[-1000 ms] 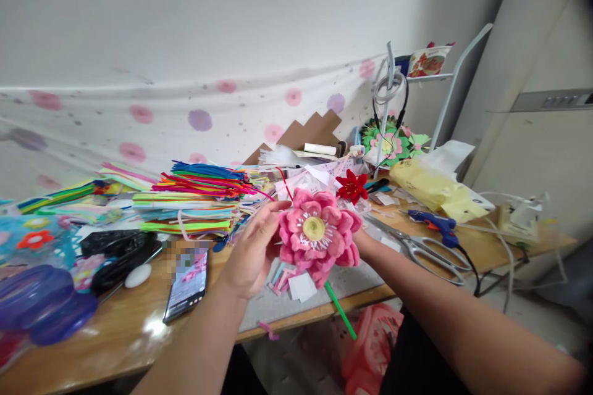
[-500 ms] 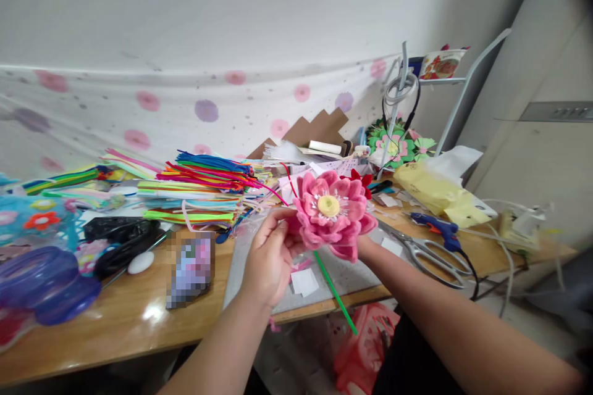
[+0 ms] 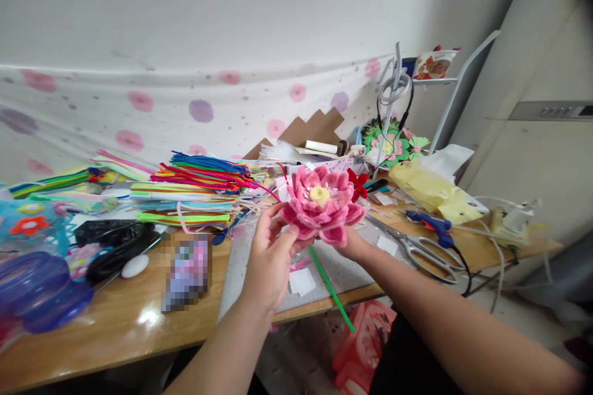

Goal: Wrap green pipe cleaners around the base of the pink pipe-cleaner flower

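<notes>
A pink lotus-like craft flower [image 3: 319, 213] with fuzzy petals and a pale yellow centre is held up over the grey mat [image 3: 241, 278]. My left hand [image 3: 273, 253] grips its left petals, thumb in front and fingers behind. From the right, my right hand [image 3: 349, 244] reaches behind and under the flower; its fingers are mostly hidden by the petals. A green stem [image 3: 331, 287] slants down from below the flower past the table edge. White paper squares [image 3: 302, 282] lie on the mat, and a red flower [image 3: 357, 185] shows just behind.
Bundles of coloured pipe cleaners [image 3: 199, 188] fill the back left. Scissors [image 3: 426, 253] and a blue glue gun [image 3: 430, 225] with its cord lie at the right. A purple tape-like ring [image 3: 44, 293] sits at the left, and a pink basket [image 3: 364, 345] stands below the table edge.
The flower has tilted back, showing more of its side, and sits slightly lower and left in view. Both hands moved with it, and the whole view has shifted slightly.
</notes>
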A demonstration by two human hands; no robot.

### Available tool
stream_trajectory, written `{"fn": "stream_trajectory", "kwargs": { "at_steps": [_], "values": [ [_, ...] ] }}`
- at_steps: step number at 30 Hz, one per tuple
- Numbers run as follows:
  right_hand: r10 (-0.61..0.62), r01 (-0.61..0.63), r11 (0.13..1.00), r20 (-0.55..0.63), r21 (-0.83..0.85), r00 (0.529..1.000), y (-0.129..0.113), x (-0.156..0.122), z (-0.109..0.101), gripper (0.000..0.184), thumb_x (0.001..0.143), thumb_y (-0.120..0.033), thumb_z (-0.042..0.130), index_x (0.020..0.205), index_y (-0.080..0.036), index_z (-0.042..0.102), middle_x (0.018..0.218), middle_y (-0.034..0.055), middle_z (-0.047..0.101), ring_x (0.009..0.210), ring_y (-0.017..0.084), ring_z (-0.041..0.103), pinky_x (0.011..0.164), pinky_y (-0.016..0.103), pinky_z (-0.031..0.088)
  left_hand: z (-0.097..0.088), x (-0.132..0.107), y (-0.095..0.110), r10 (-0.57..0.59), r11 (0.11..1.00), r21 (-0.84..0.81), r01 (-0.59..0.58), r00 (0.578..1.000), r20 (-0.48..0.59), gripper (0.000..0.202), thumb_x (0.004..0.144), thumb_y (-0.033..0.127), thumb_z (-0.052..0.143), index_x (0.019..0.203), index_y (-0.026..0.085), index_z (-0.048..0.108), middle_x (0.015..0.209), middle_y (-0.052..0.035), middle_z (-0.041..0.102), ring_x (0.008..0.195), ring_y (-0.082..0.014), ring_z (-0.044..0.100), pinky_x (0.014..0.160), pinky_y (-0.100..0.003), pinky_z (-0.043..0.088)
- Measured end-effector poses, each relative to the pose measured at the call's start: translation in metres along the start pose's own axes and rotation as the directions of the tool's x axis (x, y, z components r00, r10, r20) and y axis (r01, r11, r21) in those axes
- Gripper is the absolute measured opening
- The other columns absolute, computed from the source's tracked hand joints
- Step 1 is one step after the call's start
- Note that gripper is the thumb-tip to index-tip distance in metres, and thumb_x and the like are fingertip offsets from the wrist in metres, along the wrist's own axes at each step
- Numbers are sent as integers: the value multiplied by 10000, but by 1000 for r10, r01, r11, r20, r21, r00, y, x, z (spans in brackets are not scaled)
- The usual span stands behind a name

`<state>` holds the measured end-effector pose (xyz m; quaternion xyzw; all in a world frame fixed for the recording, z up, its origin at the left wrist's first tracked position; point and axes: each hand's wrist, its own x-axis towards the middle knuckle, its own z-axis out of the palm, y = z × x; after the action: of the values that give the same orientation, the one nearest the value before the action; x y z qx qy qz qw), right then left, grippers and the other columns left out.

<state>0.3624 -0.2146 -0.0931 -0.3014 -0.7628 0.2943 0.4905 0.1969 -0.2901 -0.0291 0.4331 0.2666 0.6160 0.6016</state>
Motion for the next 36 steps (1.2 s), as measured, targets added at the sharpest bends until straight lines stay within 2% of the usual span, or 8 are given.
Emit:
{"fn": "stream_trajectory", "kwargs": {
  "at_steps": [7,10,13,18,22,25,31,36],
  "values": [
    [202,-208,949,50,236,978,4,-13,17,414,816,-546,553,869,-151,665,722,32,656,631,146,613,643,333,540,11,0,-6,-8,988,-157,10,1000,13,542,733,102,633,1167,361,439,977,33,586,859,-100,623,790,-267,513],
    [239,-248,922,67,297,969,0,-13,19,407,797,-549,577,868,-159,670,731,21,658,635,131,605,664,318,528,13,-2,-5,23,994,-104,-21,1000,15,554,748,132,633,1199,367,412,1063,15,568,894,-119,622,802,-301,524],
    [272,-282,901,79,328,959,-1,-13,16,409,766,-557,609,821,-156,669,731,23,659,652,130,606,675,311,511,8,2,5,45,994,95,-48,998,34,526,752,225,658,1205,337,415,1107,-15,564,819,-149,643,680,-308,559],
    [327,-342,865,105,367,939,0,-13,10,384,752,-528,642,824,-152,653,748,34,674,689,131,618,665,285,489,-2,25,29,10,927,374,-10,1000,2,392,746,449,631,1050,238,500,726,27,613,499,-139,611,460,-271,521],
    [351,-376,835,139,402,926,-9,-12,8,350,759,-487,655,832,-146,635,755,35,682,650,113,612,634,261,485,3,34,32,-31,937,350,24,999,13,239,740,383,635,828,198,513,598,37,614,463,-137,610,459,-243,502],
    [347,-386,816,169,430,922,-17,-12,8,340,765,-474,654,830,-141,632,740,34,684,631,108,616,608,244,482,4,32,24,54,960,275,-60,998,30,171,766,328,624,833,204,526,607,37,626,524,-144,636,508,-246,515],
    [328,-394,762,218,513,919,-21,-13,10,340,785,-472,636,847,-138,607,747,41,689,643,128,650,594,251,495,-4,25,6,189,918,335,-212,977,101,144,780,313,641,824,188,583,745,-9,674,694,-162,663,679,-300,543],
    [304,-390,744,245,543,921,-24,-14,8,325,784,-445,652,855,-130,618,743,41,686,638,119,645,584,232,488,-6,25,12,253,868,403,-289,957,143,158,785,310,639,906,211,618,746,6,646,670,-139,612,637,-257,509]
  ]
}}
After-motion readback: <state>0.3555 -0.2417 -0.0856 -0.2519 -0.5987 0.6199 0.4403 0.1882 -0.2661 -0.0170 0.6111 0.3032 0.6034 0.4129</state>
